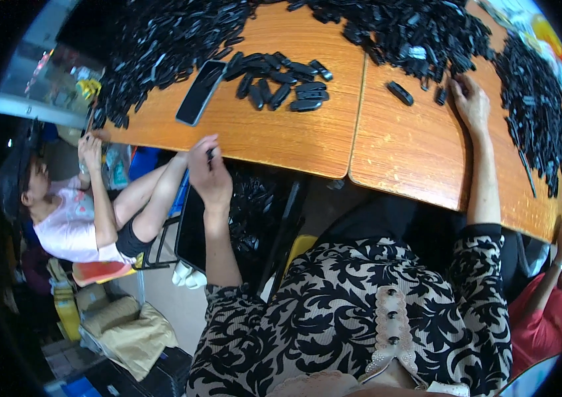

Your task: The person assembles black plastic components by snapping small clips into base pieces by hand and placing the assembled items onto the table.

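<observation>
My left hand [210, 177] is raised at the table's front edge, over a black bin [191, 231] of dark, shiny pieces. Its fingers are closed on a small black plastic part, mostly hidden by the fingers. My right hand [471, 106] rests on the wooden table at the right, fingers curled in at the edge of a big heap of black plastic parts [420, 40]. What those fingers hold, if anything, is hidden. Just left of them lies a small black piece [441, 96], and farther left a longer black oblong part [400, 93].
A smartphone [200, 92] lies left of a loose group of black oblong parts [281, 79]. More heaps cover the table's far left [168, 40] and right [538, 112]. Co-workers sit at the left [72, 212] and right [542, 317]. A seam divides the tabletop [400, 145].
</observation>
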`<action>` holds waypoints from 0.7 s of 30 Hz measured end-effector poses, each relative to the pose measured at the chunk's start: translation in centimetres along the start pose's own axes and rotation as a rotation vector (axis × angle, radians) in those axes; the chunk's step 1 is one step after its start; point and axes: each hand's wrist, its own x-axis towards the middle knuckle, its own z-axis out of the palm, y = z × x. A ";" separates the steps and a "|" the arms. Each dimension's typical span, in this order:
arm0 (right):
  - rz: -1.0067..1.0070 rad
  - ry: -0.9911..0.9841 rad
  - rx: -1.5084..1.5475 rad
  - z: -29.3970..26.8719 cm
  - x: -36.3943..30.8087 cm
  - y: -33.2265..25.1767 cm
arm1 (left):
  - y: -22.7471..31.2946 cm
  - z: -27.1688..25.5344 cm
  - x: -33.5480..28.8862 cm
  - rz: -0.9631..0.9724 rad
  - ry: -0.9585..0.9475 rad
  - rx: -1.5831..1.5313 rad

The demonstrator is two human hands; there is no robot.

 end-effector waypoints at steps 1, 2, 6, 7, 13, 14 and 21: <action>0.015 -0.008 -0.022 -0.1 0.1 0.1 | -0.4 -0.3 -0.4 -0.041 0.008 -0.028; 0.029 -0.016 -0.044 -0.2 0.1 0.3 | -0.6 -0.4 -0.8 -0.083 0.014 -0.054; 0.029 -0.017 -0.074 -0.6 0.0 -0.1 | -0.9 -1.3 -1.5 -0.075 0.014 0.050; 0.034 -0.019 -0.067 -0.7 -0.1 -0.3 | -1.1 -1.6 -1.7 -0.097 0.011 0.051; 0.033 -0.002 -0.066 -0.4 -0.1 -0.2 | -2.8 -4.1 -3.0 -0.150 -0.209 0.464; 0.006 0.024 -0.081 -0.3 -0.2 0.1 | -2.5 -4.1 -2.7 -0.086 -0.311 0.664; 0.037 -0.017 -0.043 -0.8 -0.1 -0.2 | 8.6 3.1 5.9 0.174 -0.265 0.169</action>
